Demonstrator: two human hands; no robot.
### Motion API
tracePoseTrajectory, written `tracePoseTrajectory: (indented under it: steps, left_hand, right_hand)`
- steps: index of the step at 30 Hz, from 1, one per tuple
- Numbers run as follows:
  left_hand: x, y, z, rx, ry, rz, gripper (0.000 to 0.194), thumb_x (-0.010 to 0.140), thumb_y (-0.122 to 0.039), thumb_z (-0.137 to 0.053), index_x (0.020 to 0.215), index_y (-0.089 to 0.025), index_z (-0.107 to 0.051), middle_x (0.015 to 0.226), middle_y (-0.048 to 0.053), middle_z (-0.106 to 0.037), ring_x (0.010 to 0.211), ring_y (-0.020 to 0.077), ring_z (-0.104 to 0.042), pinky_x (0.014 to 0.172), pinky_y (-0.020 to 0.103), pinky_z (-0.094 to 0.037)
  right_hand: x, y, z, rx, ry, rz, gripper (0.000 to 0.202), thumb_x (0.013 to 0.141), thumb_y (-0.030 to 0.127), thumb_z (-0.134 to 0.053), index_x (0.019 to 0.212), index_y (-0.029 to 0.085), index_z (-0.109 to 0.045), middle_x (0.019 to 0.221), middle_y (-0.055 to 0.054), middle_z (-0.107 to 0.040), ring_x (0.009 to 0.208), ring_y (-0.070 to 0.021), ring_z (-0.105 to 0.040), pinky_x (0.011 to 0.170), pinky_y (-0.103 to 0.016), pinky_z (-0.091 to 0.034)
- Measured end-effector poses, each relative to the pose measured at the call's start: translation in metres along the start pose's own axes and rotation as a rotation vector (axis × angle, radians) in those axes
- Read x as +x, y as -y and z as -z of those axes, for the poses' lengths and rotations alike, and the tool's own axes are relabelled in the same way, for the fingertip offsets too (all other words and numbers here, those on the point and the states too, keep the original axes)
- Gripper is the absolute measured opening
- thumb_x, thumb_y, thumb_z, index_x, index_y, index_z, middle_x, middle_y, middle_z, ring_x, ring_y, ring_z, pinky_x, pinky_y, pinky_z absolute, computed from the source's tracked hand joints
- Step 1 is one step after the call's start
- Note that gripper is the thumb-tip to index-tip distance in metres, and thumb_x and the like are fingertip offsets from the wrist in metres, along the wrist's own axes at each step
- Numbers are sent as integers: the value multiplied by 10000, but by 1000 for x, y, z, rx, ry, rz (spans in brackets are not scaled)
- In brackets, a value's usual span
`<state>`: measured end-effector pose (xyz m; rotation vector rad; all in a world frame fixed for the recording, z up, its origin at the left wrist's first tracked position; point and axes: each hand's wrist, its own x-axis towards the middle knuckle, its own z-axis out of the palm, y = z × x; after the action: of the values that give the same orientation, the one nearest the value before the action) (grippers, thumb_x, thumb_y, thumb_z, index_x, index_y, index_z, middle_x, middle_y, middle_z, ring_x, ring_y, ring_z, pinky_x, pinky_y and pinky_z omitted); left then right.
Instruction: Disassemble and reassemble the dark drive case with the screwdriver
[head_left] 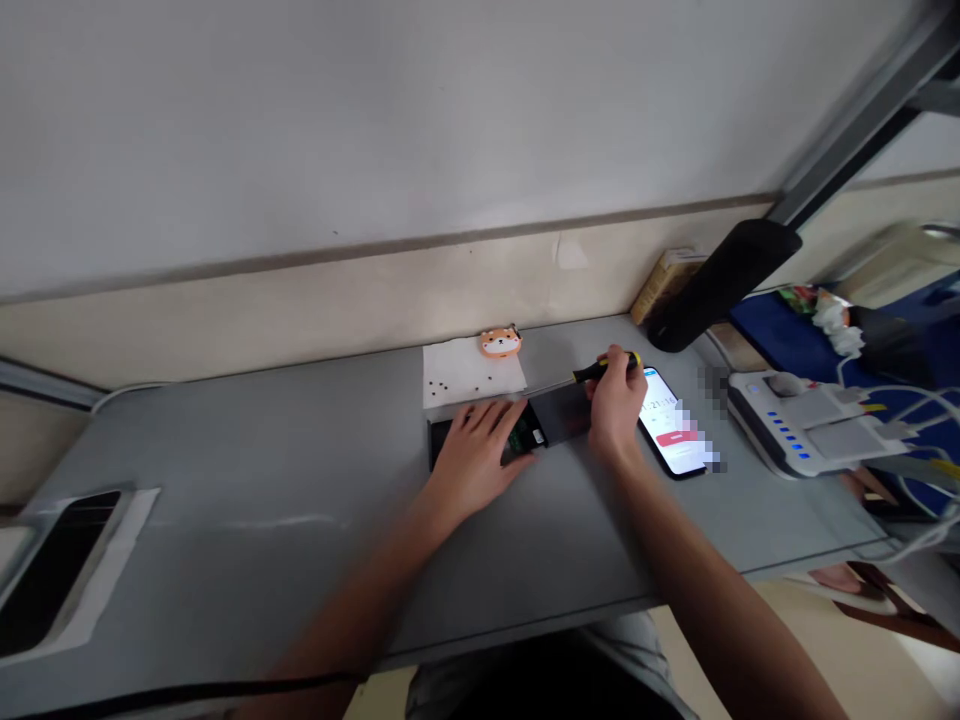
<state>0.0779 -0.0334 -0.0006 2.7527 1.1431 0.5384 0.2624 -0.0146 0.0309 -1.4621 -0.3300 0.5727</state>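
Note:
My left hand (480, 455) lies with its fingers spread over a dark flat device (527, 432), which shows a green circuit part and a small white label. My right hand (616, 405) is wrapped round the black and yellow handle of a screwdriver (585, 373). The screwdriver's shaft points left, above the device; where its tip touches cannot be made out. A dark flat panel (562, 414) lies between the device and my right hand. Behind them, a white paper sheet (457, 365) holds several tiny dark screws and an orange animal-face case (500, 343).
A lit phone (671, 430) lies right of my right hand. Further right are a white power strip (795, 425) with cables, a black cylinder (724, 285) and a small box (664, 283). Another dark phone-like device (60, 570) rests at the far left of the grey desk (262, 450).

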Motion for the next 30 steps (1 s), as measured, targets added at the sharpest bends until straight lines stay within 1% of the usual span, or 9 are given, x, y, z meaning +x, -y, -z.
tracePoseTrajectory:
  steps: [5, 11, 15, 18, 21, 23, 25, 27, 30]
  left_hand:
    - [0, 0, -5, -67, -23, 27, 493, 984, -378, -638, 1431, -230, -490, 1304, 98, -691, 1220, 273, -639, 1043, 442, -491]
    - [-14, 1, 18, -52, -122, -104, 449, 990, -381, -601, 1402, -222, -520, 1219, 101, -702, 1127, 272, -647, 1045, 450, -456]
    - [-28, -3, 22, -115, 31, -315, 451, 975, -499, -615, 1321, -211, -598, 1131, 91, -705, 1063, 259, -639, 1078, 449, -399]
    - [-32, -7, 15, -113, 126, -360, 481, 965, -521, -633, 1334, -214, -605, 1144, 95, -699, 1093, 267, -615, 1082, 450, -375]
    - [-29, -7, 14, -119, 160, -332, 554, 924, -569, -678, 1352, -225, -605, 1191, 105, -679, 1139, 286, -579, 1071, 464, -381]
    - [-25, 0, 20, -120, 117, -298, 534, 915, -588, -680, 1314, -237, -633, 1183, 101, -668, 1144, 292, -567, 1044, 464, -407]
    - [-22, 14, 27, -99, 9, -226, 375, 967, -508, -635, 1227, -240, -673, 1137, 91, -659, 1113, 278, -573, 1000, 447, -440]
    - [-20, 31, 34, -50, -134, -68, 214, 1013, -350, -560, 1143, -244, -694, 1102, 87, -642, 1070, 262, -579, 972, 449, -457]
    - [-19, 61, 37, -54, -182, 68, 173, 981, -239, -530, 994, -227, -702, 985, 67, -614, 993, 244, -590, 946, 447, -475]
  right_hand:
    - [4, 4, 1, 11, -17, -8, 193, 860, 353, -555, 719, 227, -517, 578, 80, -446, 472, -89, -426, 467, -229, -360]
    - [10, 7, 3, 35, -50, -6, 198, 868, 368, -555, 733, 233, -504, 569, 89, -420, 444, -85, -405, 439, -223, -340]
    - [6, 5, 3, 15, 1, 14, 214, 858, 390, -572, 733, 229, -506, 590, 82, -447, 467, -81, -428, 455, -214, -371]
    - [2, 3, 2, -3, 57, 23, 248, 851, 439, -580, 737, 230, -510, 589, 83, -448, 460, -83, -423, 438, -218, -359]
    - [-5, 2, 2, -22, 124, 37, 270, 842, 465, -603, 738, 232, -514, 576, 85, -445, 454, -86, -418, 432, -222, -346]
    - [-11, 1, 1, -28, 173, 34, 282, 837, 472, -619, 731, 230, -518, 571, 83, -453, 458, -87, -419, 440, -224, -349]
    - [-18, 0, 0, -41, 219, 20, 296, 830, 489, -627, 728, 229, -528, 564, 81, -460, 459, -90, -424, 445, -229, -352]
    - [-24, -1, -1, -67, 262, -5, 313, 819, 513, -635, 733, 226, -544, 553, 81, -465, 463, -96, -435, 450, -234, -358]
    - [-30, -4, -1, -110, 329, -17, 359, 794, 567, -653, 751, 223, -562, 535, 84, -460, 467, -105, -447, 450, -239, -366]
